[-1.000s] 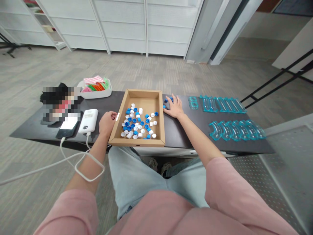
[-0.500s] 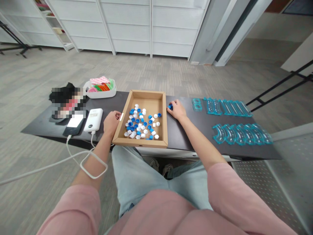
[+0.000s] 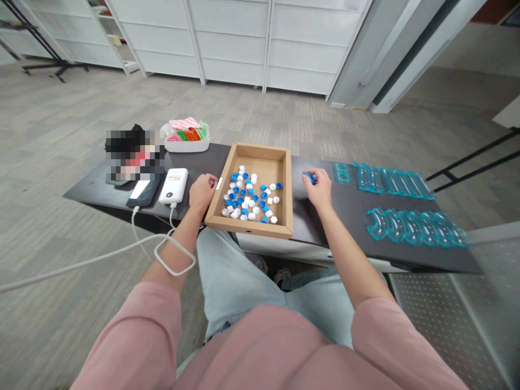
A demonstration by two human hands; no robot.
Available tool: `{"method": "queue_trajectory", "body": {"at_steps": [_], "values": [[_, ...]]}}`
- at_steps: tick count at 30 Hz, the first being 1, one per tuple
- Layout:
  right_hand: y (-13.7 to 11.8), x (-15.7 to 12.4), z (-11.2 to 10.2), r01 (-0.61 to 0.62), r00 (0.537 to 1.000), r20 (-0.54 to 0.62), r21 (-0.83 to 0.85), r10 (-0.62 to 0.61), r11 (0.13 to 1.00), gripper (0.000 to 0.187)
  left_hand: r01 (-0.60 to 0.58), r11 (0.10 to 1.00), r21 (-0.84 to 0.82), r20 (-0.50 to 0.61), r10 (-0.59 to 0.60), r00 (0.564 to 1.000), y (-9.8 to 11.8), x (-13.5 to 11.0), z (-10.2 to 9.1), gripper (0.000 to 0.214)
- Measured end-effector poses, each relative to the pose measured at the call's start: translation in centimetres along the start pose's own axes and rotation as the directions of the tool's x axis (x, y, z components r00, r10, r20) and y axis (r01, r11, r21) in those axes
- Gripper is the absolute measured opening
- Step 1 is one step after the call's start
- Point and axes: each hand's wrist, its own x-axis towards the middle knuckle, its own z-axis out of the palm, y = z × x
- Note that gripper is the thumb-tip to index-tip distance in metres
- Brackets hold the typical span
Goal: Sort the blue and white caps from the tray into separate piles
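Note:
A shallow cardboard tray lies on the dark table and holds several small blue and white hexagonal pieces. My left hand is curled in a fist against the tray's left wall. To the right of the tray, my right hand is closed on small blue pieces, just above the table. Two rows of clear teal curved track pieces lie further right.
A white power bank with a cable and a phone lie left of the tray. Behind them stands a white bowl of coloured items beside a dark bundle. White cabinets line the far wall.
My right hand, flat over blue pieces beside the tray a second ago, has closed on them and moved right, away from the tray. The left hand stays at the tray's wall.

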Motion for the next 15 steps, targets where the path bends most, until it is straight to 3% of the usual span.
{"method": "queue_trajectory", "body": {"at_steps": [2, 5, 8, 10, 12, 15], "values": [[-2.2, -0.4, 0.5, 0.107, 0.994, 0.020, 0.071, -0.108, 0.992, 0.021, -0.005, 1.000, -0.024, -0.015, 0.004, 1.000, 0.1, 0.0, 0.1, 0.014], [-5.7, -0.6, 1.7, 0.248, 0.946, 0.175, 0.145, -0.272, 0.958, 0.027, -0.018, 0.991, -0.131, -0.085, 0.007, 0.996, 0.6, -0.4, -0.1, 0.011], [-7.8, -0.5, 2.9, 0.346, 0.825, 0.392, 0.218, -0.406, 0.913, 0.032, -0.099, 0.951, -0.293, -0.283, 0.013, 0.959, 1.1, -2.1, -0.7, 0.016], [-8.0, -0.3, 3.1, 0.371, 0.761, 0.463, 0.263, -0.454, 0.891, 0.033, -0.190, 0.918, -0.348, -0.380, 0.047, 0.924, 1.1, -4.3, -1.4, 0.017], [-7.5, -0.2, 2.8, 0.356, 0.771, 0.449, 0.284, -0.451, 0.890, 0.031, -0.280, 0.889, -0.363, -0.373, 0.136, 0.918, 0.7, -7.2, -2.4, 0.017], [-5.7, -0.5, 1.7, 0.293, 0.853, 0.354, 0.281, -0.383, 0.914, 0.021, -0.328, 0.882, -0.337, -0.276, 0.241, 0.930, -0.9, -12.3, -4.5, 0.018]]}}
